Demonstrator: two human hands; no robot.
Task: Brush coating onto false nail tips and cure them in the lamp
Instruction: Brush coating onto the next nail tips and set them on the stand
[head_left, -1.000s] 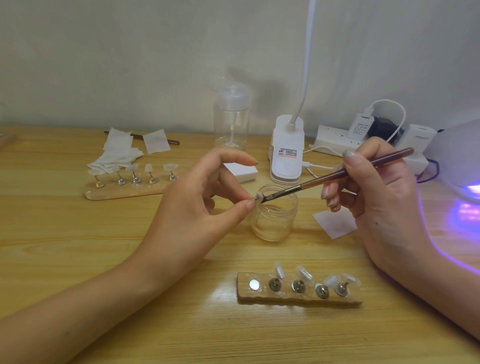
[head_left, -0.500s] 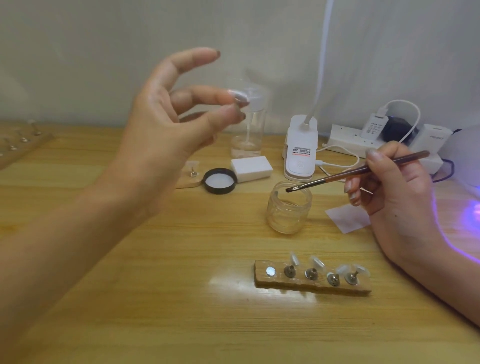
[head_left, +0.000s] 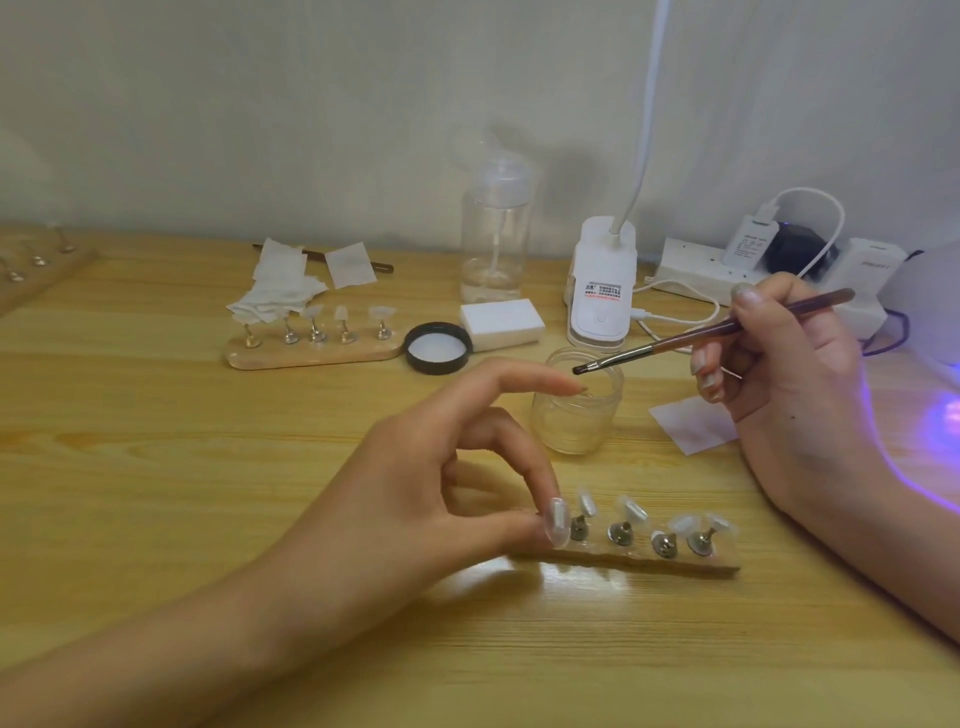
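Observation:
A wooden holder (head_left: 675, 564) lies near the front of the table with several clear nail tips (head_left: 631, 506) on metal stands. My left hand (head_left: 431, 499) is at its left end, where thumb and a finger pinch a glossy nail tip (head_left: 556, 522); its stand is hidden. The index finger points toward a small glass jar (head_left: 576, 415). My right hand (head_left: 789, 374) grips a thin brown brush (head_left: 701, 335), bristles hovering over the jar's rim. The curing lamp (head_left: 935, 312) glows purple at the right edge.
A second holder (head_left: 311, 353) with nail tips stands behind, beside a black jar lid (head_left: 439, 347), a white block (head_left: 501, 322) and wipes (head_left: 275, 291). A pump bottle (head_left: 496, 244), desk lamp base (head_left: 602, 291) and power strip (head_left: 691, 270) line the wall. A paper square (head_left: 693, 423) lies right of the jar.
My left hand rose from the jar with the nail tip, then came down to the near holder's left end. The brush stayed over the jar.

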